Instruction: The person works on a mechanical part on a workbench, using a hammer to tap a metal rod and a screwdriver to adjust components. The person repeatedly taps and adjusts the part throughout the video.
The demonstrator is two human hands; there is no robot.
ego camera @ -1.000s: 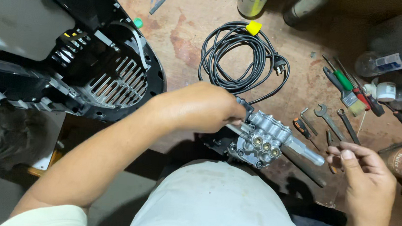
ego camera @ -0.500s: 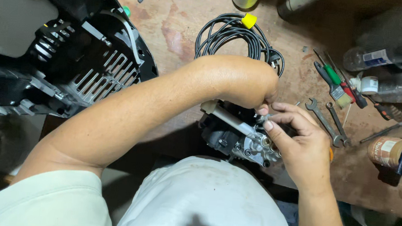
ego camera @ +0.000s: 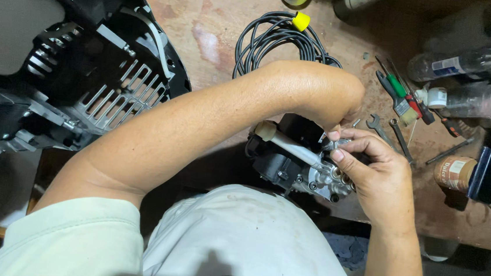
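Worn wooden workbench (ego camera: 219, 31) fills the frame; at centre I see the metal pump assembly (ego camera: 305, 163). My right hand (ego camera: 374, 177) pinches a small fitting against its valve end. My left hand (ego camera: 350, 108) is folded behind the wrist, fingers hidden, so I cannot tell their spread. Seating the fitting seems underway, needing a steady twist.

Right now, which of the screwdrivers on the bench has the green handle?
The green-handled screwdriver lies uppermost and leftmost in the small bundle of tools right of the black coiled cable. The handle beside it is red, with a darker one further right.
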